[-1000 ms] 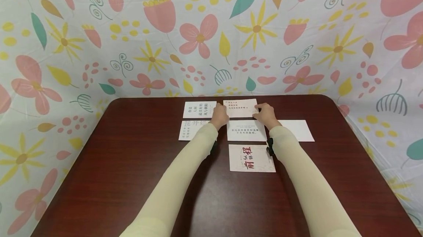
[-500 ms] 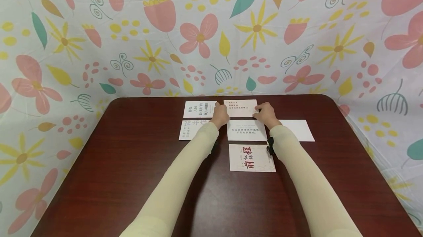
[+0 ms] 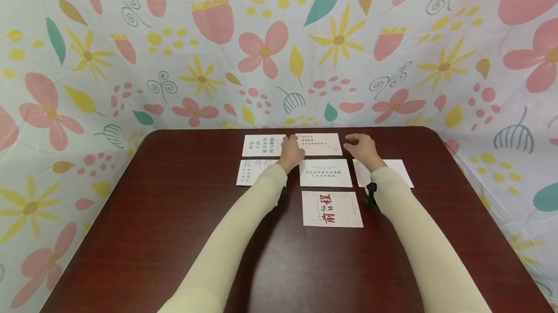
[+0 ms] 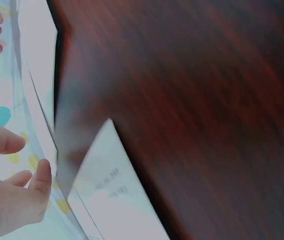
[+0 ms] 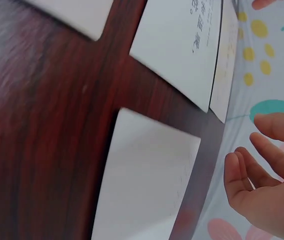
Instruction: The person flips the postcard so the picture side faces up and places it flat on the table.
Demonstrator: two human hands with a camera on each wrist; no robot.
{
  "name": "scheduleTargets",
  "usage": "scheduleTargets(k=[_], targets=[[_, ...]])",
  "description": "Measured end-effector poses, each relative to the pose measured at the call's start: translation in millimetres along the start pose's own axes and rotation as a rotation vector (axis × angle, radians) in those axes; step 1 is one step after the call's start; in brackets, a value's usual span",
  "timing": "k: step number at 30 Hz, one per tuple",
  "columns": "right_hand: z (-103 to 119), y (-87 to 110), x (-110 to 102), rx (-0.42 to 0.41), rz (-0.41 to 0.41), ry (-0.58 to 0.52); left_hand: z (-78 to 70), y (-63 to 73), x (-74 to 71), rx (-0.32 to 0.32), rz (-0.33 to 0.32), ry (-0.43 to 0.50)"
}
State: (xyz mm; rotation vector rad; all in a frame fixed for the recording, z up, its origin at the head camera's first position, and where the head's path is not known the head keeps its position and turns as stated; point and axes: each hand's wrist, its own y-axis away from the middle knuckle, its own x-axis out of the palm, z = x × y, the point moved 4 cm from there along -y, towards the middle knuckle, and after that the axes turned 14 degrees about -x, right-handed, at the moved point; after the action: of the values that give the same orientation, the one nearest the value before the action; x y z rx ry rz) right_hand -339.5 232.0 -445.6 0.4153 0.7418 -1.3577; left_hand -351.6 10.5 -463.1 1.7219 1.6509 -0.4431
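Note:
Over the gap between two back-row cards, my left hand (image 3: 291,152) has its fingers loosely bent. Its thumb and fingers stand apart with nothing between them in the left wrist view. To its right lies a pale pinkish card with small red-brown print (image 3: 320,144), and to its left a white card with black characters (image 3: 261,145). My right hand (image 3: 364,150) hovers just right of the pinkish card, fingers parted and holding nothing. Below that hand is a blank-looking white card (image 5: 142,180), partly covered by the hand and sleeve in the head view.
The middle row also has a white card with two printed lines (image 3: 325,177) and a card with grey characters (image 3: 253,172), part hidden by the left sleeve. Nearer lies a card with large red characters (image 3: 332,210). A floral cloth (image 3: 261,95) hangs behind the dark table (image 3: 174,216).
My right hand has let go of the pinkish card's right edge and moved right, fingers spreading. My left hand stays almost in place. The pinkish card now sits slightly lower and straighter.

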Motion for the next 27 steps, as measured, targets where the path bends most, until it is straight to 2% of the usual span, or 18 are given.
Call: scheduleTargets(k=[5,13,17,27], targets=[[-1.1,10.6,-9.9,-0.01,0.011,-0.003,-7.5,9.5,0.2,0.044,0.019,0.059],[-4.6,25.1,-28.6,-0.055,-0.007,0.06,-18.4,28.4,7.9,0.09,0.02,0.133],[-9.3,34.0,-37.4,-0.053,-0.003,0.053,-26.4,38.1,12.9,0.115,0.072,0.203],[-21.0,60.1,-60.0,-0.063,-0.015,0.05,-51.1,61.0,36.7,0.088,0.213,0.341]])
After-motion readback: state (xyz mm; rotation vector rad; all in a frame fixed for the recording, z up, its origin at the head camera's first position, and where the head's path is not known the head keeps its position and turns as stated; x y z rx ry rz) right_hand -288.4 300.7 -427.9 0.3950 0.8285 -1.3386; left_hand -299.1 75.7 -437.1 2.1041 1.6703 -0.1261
